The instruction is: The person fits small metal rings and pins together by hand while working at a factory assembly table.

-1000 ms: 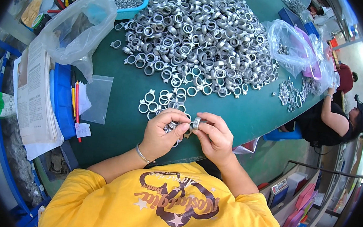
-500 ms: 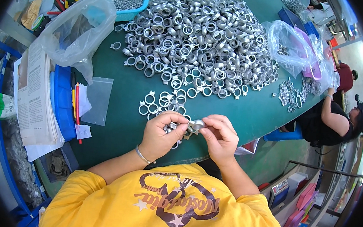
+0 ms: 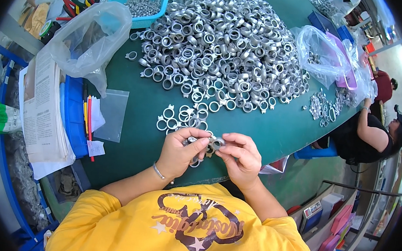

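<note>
A silver metal ring [image 3: 218, 144] sits between my hands, just over the table's near edge. The thumb and fingers of my right hand [image 3: 241, 159] are closed on it from the right. My left hand [image 3: 178, 153] is closed too, its thumb and forefinger pinched at the ring's left side. Small silver metal parts show in the curl of its fingers, too small to name. Behind and beneath my hands lies a loose group of rings [image 3: 169, 123] with small tabs, partly covered by my fingers. Farther back rises a large heap of similar rings [image 3: 226, 47].
A light blue basket [image 3: 165, 2] with small metal pieces stands behind a clear plastic bag [image 3: 87, 45] at the far left. Newspapers [image 3: 46, 108], pencils [image 3: 89, 121] and pliers [image 3: 73, 4] lie leftward. A co-worker [image 3: 370, 132] sits at right beside small metal parts [image 3: 322, 109].
The ring has turned in my fingers, so its opening shows more, and it sits slightly lower. Both hands stay together in nearly the same place. The whole view has shifted slightly.
</note>
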`<state>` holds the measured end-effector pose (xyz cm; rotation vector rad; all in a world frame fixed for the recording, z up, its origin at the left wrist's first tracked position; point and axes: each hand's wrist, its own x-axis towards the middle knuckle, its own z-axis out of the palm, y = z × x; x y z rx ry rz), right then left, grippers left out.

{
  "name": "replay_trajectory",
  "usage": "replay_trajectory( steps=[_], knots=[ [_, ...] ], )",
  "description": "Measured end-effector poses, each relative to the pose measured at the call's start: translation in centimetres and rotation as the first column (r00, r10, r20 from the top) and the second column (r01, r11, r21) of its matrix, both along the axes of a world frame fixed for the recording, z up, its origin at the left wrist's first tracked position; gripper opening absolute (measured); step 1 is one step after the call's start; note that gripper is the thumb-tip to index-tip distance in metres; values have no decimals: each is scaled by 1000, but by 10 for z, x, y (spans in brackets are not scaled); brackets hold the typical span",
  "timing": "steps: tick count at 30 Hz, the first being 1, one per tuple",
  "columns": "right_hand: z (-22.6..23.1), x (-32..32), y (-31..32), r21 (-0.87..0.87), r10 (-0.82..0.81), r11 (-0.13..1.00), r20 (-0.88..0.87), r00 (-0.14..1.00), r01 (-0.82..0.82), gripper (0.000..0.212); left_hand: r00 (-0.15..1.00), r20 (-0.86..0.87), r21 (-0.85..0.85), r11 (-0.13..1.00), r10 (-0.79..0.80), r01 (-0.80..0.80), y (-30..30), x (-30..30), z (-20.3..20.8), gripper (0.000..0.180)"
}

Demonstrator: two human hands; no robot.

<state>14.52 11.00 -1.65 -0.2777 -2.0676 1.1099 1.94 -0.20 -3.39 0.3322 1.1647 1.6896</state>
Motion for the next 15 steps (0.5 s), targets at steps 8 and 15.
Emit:
replay_trajectory(
  steps=[8, 15],
  knots=[
    [11, -5, 3, 29, -18, 999, -52, 998, 19, 15, 839, 525, 161, 985, -142, 66, 2, -9, 5, 34],
    [-3, 0, 9, 110, -151, 988, 568, 809, 108, 14, 857, 503, 254, 967, -111, -23, 1, -16, -2, 13]
  ],
)
